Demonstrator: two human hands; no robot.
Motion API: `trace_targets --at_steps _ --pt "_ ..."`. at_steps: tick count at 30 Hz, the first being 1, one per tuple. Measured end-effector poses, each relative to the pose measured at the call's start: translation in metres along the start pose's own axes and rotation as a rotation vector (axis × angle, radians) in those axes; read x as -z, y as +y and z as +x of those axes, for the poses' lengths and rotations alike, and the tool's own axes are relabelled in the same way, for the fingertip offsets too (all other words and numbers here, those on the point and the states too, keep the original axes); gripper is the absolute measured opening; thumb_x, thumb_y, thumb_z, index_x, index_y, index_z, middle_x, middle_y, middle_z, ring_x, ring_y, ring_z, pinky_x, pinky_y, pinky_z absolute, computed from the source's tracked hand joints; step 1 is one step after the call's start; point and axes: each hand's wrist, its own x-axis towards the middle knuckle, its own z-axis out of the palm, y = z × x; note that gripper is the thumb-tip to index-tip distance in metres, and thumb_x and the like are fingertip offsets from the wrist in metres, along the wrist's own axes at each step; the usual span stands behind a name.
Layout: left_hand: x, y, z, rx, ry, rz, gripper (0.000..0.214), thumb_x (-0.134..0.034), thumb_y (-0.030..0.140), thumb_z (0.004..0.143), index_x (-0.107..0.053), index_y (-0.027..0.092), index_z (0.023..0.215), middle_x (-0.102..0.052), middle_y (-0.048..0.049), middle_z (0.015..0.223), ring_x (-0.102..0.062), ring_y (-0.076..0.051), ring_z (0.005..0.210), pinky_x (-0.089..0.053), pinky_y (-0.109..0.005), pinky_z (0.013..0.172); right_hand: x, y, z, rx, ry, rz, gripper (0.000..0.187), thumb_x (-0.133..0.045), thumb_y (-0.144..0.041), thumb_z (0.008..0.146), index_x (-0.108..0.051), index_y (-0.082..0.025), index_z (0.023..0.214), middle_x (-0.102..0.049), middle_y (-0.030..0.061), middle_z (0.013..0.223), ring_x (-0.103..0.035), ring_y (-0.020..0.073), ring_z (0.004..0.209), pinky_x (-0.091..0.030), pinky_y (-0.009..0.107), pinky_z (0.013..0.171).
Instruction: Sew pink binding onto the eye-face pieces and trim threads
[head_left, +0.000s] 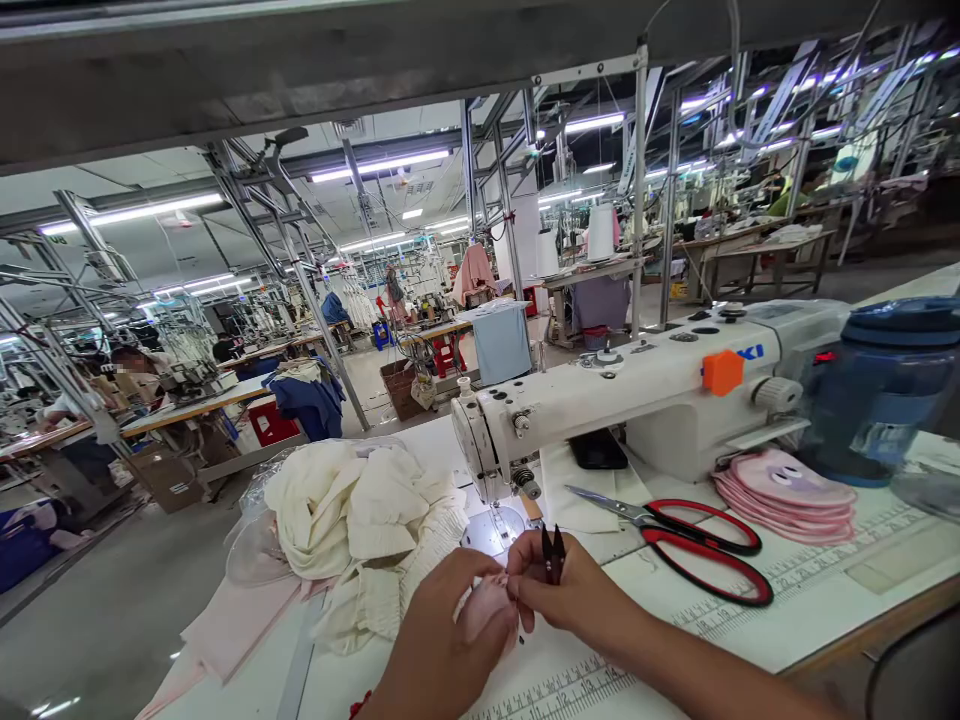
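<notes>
In front of the sewing machine (600, 395), my left hand (439, 635) is closed around a small piece of pink fabric (486, 606). My right hand (577, 592) meets it there, its thumb and fingertips pinching the fabric's edge. A pair of dark thread snips (553, 552) is tucked in the right hand, blades pointing up between the fingers. Just beyond both hands is the lit needle plate (493, 530). Large scissors with red and black handles (675, 535) lie to the right of my right hand. Cream knitted fabric (375, 510) is heaped left of the needle.
Pink fabric pieces (784, 495) are stacked by the machine's base, beside a blue bottle (881, 395). A black phone (598, 450) lies under the machine arm. Pink cloth (232, 630) hangs over the table's left edge. Ruler markings (570, 690) run along the front.
</notes>
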Motion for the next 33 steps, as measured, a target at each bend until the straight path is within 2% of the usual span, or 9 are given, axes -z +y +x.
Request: trace_targets --at_steps 6,9,11,14,17,20,23,26,33 --pt "-0.011 -0.012 -0.004 -0.067 -0.049 0.220 0.024 -0.051 0.018 0.106 -0.072 0.022 0.097 -0.074 -0.0061 0.089 -0.071 -0.021 0.079 -0.056 -0.031 0.065 0.003 0.009 -0.004 0.158 0.033 -0.222 0.018 -0.062 -0.041 0.086 -0.056 -0.025 0.088 -0.063 0.0002 0.077 -0.058 0.0167 0.063 -0.047 0.031 0.060" --pt "-0.007 -0.016 -0.006 -0.137 -0.043 0.365 0.022 -0.051 0.014 0.104 -0.070 0.022 0.097 -0.073 -0.0056 0.090 -0.070 -0.022 0.080 -0.056 -0.034 0.069 0.004 0.015 -0.009 0.326 -0.005 -0.414 0.008 -0.063 -0.024 0.083 -0.061 -0.024 0.090 -0.059 0.0017 0.084 -0.054 0.0192 0.074 -0.042 0.034 0.068" --pt "-0.005 -0.016 -0.006 -0.188 -0.028 0.442 0.021 -0.052 0.011 0.102 -0.068 0.022 0.094 -0.072 -0.0049 0.089 -0.069 -0.023 0.079 -0.056 -0.036 0.070 0.004 0.020 -0.012 0.409 -0.059 -0.524 0.016 -0.063 -0.013 0.074 -0.058 -0.024 0.084 -0.056 0.0011 0.083 -0.049 0.0196 0.075 -0.036 0.034 0.069" --pt "-0.004 -0.013 -0.004 -0.272 0.009 0.549 0.022 -0.051 0.007 0.098 -0.065 0.021 0.091 -0.070 -0.0036 0.083 -0.067 -0.023 0.074 -0.056 -0.038 0.068 0.003 0.028 -0.013 0.454 -0.080 -0.633 0.029 -0.060 -0.003 0.063 -0.052 -0.024 0.082 -0.053 0.0002 0.083 -0.042 0.0186 0.072 -0.028 0.034 0.067" --pt "-0.005 -0.010 -0.002 -0.355 0.036 0.648 0.025 -0.050 0.000 0.094 -0.063 0.021 0.087 -0.068 -0.0021 0.079 -0.065 -0.023 0.069 -0.057 -0.038 0.067 0.000 0.031 -0.014 0.443 -0.052 -0.673 0.033 -0.060 -0.002 0.061 -0.052 -0.024 0.084 -0.054 0.0003 0.085 -0.041 0.0187 0.072 -0.027 0.034 0.066" --pt "-0.005 -0.007 0.001 -0.422 0.067 0.640 0.025 -0.050 0.000 0.096 -0.061 0.021 0.087 -0.069 -0.0018 0.081 -0.066 -0.021 0.071 -0.059 -0.036 0.070 -0.003 0.028 -0.014 0.386 -0.005 -0.636 0.030 -0.063 -0.006 0.063 -0.051 -0.025 0.083 -0.055 0.0002 0.086 -0.044 0.0190 0.074 -0.030 0.033 0.066" --pt "-0.003 -0.002 0.004 -0.478 0.167 0.587 0.022 -0.049 0.004 0.103 -0.062 0.021 0.097 -0.075 -0.0037 0.095 -0.072 -0.020 0.084 -0.061 -0.040 0.091 -0.005 0.020 -0.013 0.301 0.034 -0.512 0.021 -0.064 -0.013 0.070 -0.051 -0.025 0.081 -0.056 -0.0013 0.078 -0.047 0.0176 0.071 -0.035 0.032 0.065" --pt "-0.002 0.000 0.004 -0.485 0.225 0.543 0.025 -0.046 0.004 0.105 -0.064 0.022 0.106 -0.077 -0.0025 0.101 -0.075 -0.018 0.092 -0.055 -0.043 0.107 -0.004 0.012 -0.011 0.221 0.009 -0.340 0.010 -0.065 -0.022 0.076 -0.056 -0.024 0.078 -0.055 -0.0034 0.069 -0.047 0.0147 0.064 -0.038 0.029 0.061" --pt "-0.006 -0.002 0.002 -0.390 0.138 0.395 0.021 -0.049 0.007 0.103 -0.062 0.023 0.102 -0.074 -0.0008 0.093 -0.071 -0.018 0.083 -0.057 -0.042 0.099 -0.001 0.004 -0.004 0.091 0.011 -0.012 0.026 -0.071 -0.044 0.077 -0.053 -0.025 0.079 -0.053 -0.0071 0.061 -0.044 0.0099 0.044 -0.035 0.025 0.043"
